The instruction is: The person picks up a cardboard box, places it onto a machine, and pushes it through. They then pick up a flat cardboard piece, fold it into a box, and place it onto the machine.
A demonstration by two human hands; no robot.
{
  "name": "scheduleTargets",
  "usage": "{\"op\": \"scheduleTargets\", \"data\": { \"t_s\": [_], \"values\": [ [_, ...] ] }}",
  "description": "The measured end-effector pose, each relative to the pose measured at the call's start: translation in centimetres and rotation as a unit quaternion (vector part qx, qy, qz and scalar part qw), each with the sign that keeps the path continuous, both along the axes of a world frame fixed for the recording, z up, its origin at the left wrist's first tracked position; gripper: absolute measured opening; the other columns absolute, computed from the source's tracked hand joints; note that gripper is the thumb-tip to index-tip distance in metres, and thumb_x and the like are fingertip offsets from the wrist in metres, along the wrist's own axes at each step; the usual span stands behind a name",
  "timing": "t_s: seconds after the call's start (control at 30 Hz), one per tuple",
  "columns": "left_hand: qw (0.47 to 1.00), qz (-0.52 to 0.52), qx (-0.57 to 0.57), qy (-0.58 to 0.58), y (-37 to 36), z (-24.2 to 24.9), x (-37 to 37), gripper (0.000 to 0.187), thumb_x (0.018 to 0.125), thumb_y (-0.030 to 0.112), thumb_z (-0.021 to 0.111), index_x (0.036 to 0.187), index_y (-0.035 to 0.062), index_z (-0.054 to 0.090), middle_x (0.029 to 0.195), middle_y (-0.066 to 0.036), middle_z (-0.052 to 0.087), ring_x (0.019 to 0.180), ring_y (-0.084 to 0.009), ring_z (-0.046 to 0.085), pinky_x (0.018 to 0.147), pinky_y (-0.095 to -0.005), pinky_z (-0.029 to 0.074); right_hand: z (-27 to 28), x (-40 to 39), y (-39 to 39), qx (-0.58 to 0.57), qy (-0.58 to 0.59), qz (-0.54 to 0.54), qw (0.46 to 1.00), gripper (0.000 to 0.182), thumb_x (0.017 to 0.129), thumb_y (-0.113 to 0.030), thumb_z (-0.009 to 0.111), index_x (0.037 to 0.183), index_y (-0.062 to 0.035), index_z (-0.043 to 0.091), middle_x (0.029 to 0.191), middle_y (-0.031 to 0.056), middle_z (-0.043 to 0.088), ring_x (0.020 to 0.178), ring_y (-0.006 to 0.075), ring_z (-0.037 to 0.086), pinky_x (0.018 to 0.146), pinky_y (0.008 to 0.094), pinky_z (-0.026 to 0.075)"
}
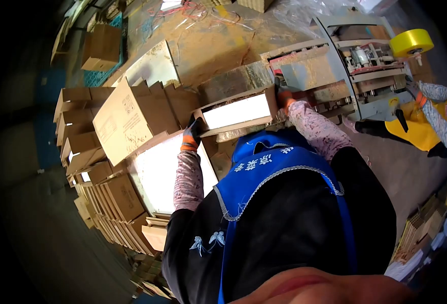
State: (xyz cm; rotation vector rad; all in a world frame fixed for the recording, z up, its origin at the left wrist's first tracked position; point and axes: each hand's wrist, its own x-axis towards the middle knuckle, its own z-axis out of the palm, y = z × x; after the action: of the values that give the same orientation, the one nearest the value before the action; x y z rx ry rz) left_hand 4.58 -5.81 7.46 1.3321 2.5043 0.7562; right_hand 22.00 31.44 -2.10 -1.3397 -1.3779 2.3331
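A cardboard box (210,112) with a bright white inside lies in front of the person's body. My left hand (191,135), in a black and orange glove, is closed on the box's left end. At the box's right end is my right hand (283,96), also gloved, its fingers wrapped round the edge and partly hidden. Just beyond the right hand stands a taping machine (312,68) with a flat bed. Left of the box, a large upright carton (123,121) stands beside a bright white surface (157,175).
Stacks of folded cartons (114,202) fill the left side. A yellow tape roll (411,43) sits on the machine. At the right, a co-worker's gloved hand (419,98) is by the machine. A brown box (101,46) rests on a teal pallet (95,77) at the back.
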Motion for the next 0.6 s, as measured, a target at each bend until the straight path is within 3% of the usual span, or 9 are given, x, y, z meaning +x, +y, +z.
{"op": "scheduleTargets", "data": {
  "t_s": [0.07,0.1,0.17,0.2,0.3,0.37,0.4,0.5,0.6],
  "values": [
    [0.984,0.082,0.009,-0.159,0.7,-1.1,-0.3,0.037,0.078,0.007,0.053,0.115,0.0022,0.055,0.116,-0.018,0.056,0.106,-0.0291,0.055,0.090,-0.0344,0.043,-1.2,-0.4,-0.2,0.015,-0.021,-0.002,1.000,0.033,0.086,-0.034,0.054,0.102,-0.0063,0.061,0.099,0.0054,0.062,0.087,0.0186,0.057,0.073,0.0347,0.046],
    [0.877,0.226,0.125,-0.405,0.7,-3.6,0.0,0.037,0.078,0.007,0.052,0.115,0.0034,0.055,0.116,-0.018,0.056,0.109,-0.0297,0.054,0.092,-0.0341,0.042,-2.0,-0.6,-0.2,0.022,-0.027,-0.005,0.999,0.033,0.086,-0.034,0.054,0.102,-0.0065,0.061,0.099,0.0056,0.062,0.087,0.0188,0.057,0.073,0.0349,0.046],
    [0.992,0.082,0.007,-0.100,-0.9,-9.5,-1.0,0.037,0.086,0.026,0.056,0.114,0.0017,0.057,0.110,-0.009,0.060,0.098,-0.0182,0.056,0.085,-0.0285,0.043,-3.4,-1.4,0.3,0.036,-0.030,-0.017,0.999,0.033,0.086,-0.034,0.053,0.104,-0.0068,0.061,0.100,0.0058,0.062,0.088,0.0192,0.057,0.073,0.0353,0.046],
    [0.992,0.078,0.013,-0.095,0.0,-10.4,-1.1,0.037,0.086,0.026,0.056,0.114,0.0017,0.057,0.110,-0.009,0.060,0.098,-0.0182,0.056,0.085,-0.0285,0.043,-4.0,-2.4,0.9,0.043,-0.028,-0.023,0.998,0.033,0.086,-0.034,0.052,0.104,-0.0070,0.061,0.100,0.0060,0.062,0.088,0.0194,0.057,0.073,0.0355,0.046],
    [0.932,0.233,0.133,-0.245,0.8,-11.0,0.5,0.039,0.085,0.031,0.058,0.109,0.0010,0.060,0.105,-0.012,0.061,0.092,-0.0199,0.056,0.085,-0.0287,0.042,-5.7,-3.4,1.8,0.053,-0.021,-0.034,0.998,0.034,0.087,-0.034,0.051,0.106,-0.0075,0.061,0.102,0.0063,0.062,0.089,0.0199,0.057,0.073,0.0361,0.046],
    [0.919,0.217,0.034,-0.328,1.3,-8.6,-0.2,0.038,0.087,0.032,0.054,0.107,0.0010,0.059,0.102,-0.015,0.062,0.087,-0.0241,0.057,0.081,-0.0318,0.043,-6.3,-2.8,2.0,0.050,-0.009,-0.035,0.998,0.034,0.087,-0.034,0.050,0.107,-0.0078,0.060,0.102,0.0066,0.062,0.090,0.0203,0.058,0.073,0.0365,0.046],
    [0.959,0.115,-0.091,-0.243,1.2,-8.7,-1.4,0.040,0.088,0.034,0.053,0.108,-0.0003,0.057,0.098,-0.014,0.063,0.086,-0.0277,0.057,0.080,-0.0336,0.043,-6.3,-2.0,1.8,0.041,0.009,-0.036,0.998,0.034,0.087,-0.034,0.050,0.108,-0.0080,0.060,0.103,0.0067,0.062,0.090,0.0205,0.058,0.073,0.0367,0.046],
    [0.871,0.232,0.064,-0.429,-1.4,-19.4,-3.4,0.038,0.082,0.032,0.062,0.112,0.0086,0.055,0.083,-0.006,0.061,0.072,-0.0196,0.055,0.064,-0.0308,0.046,-6.2,0.5,1.3,-0.005,0.084,-0.043,0.996,0.035,0.088,-0.034,0.049,0.109,-0.0085,0.060,0.104,0.0071,0.062,0.091,0.0211,0.058,0.073,0.0373,0.046],
    [0.888,0.249,0.089,-0.377,2.6,-14.5,-1.8,0.045,0.085,0.036,0.055,0.112,-0.0009,0.054,0.097,-0.013,0.063,0.091,-0.0306,0.059,0.082,-0.0332,0.043,-1.2,1.4,1.3,-0.089,0.023,-0.038,0.995,0.043,0.085,-0.036,0.056,0.116,-0.0069,0.055,0.112,0.0037,0.056,0.101,0.0177,0.049,0.082,0.0340,0.041]
  ]
}}
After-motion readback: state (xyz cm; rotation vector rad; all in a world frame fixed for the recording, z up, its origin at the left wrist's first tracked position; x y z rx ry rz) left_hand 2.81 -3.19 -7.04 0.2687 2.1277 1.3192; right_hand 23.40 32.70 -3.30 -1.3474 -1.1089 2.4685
